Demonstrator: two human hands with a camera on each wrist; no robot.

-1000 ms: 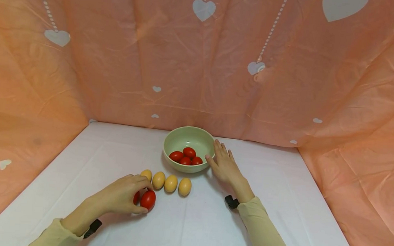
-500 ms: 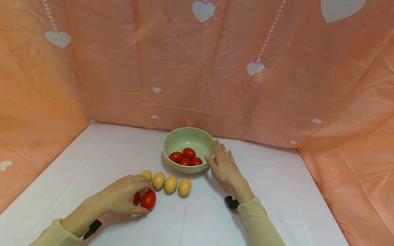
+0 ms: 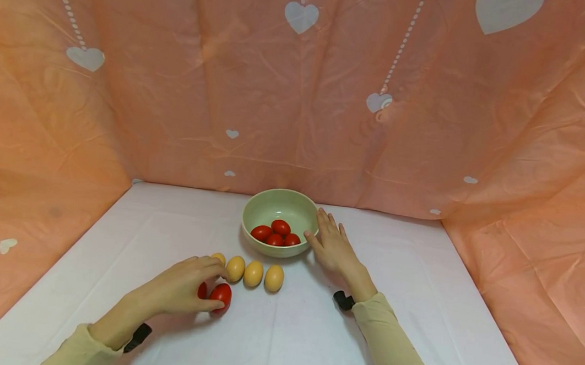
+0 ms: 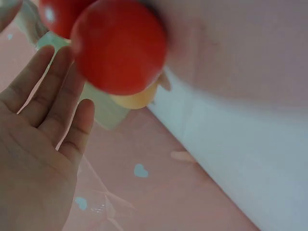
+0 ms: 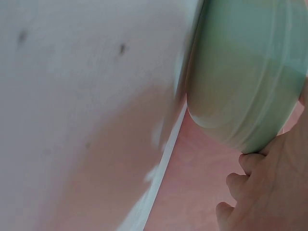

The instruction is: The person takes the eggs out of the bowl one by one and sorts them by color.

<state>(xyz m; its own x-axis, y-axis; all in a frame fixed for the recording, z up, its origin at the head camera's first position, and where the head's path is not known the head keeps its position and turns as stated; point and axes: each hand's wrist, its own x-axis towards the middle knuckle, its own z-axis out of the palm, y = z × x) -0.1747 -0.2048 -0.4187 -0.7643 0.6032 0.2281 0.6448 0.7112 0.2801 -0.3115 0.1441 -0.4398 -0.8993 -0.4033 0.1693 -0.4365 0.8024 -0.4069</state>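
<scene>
My left hand (image 3: 185,288) reaches over a glossy red egg (image 3: 221,297) on the white table, its thumb lying across the near side. A second red egg (image 3: 202,290) is partly covered by that hand. In the left wrist view the fingers of the left hand (image 4: 43,134) are straight and spread, close beside the nearer red egg (image 4: 120,48). My right hand (image 3: 336,250) rests with extended fingers along the right side of a pale green bowl (image 3: 274,251). Seen from the right wrist, the fingertips are right at the bowl's outer wall (image 5: 236,72).
Several red eggs (image 3: 281,227) lie together inside the bowl. In front of it, several yellow eggs (image 3: 253,273) form a row, the leftmost partly behind my left fingers. Peach cloth (image 3: 295,122) with hearts encloses the table (image 3: 394,237) at the back and sides.
My left thumb has slid upward across the red egg and the fingers have lifted and shifted slightly. The eggs, the bowl and my right hand stay where they were.
</scene>
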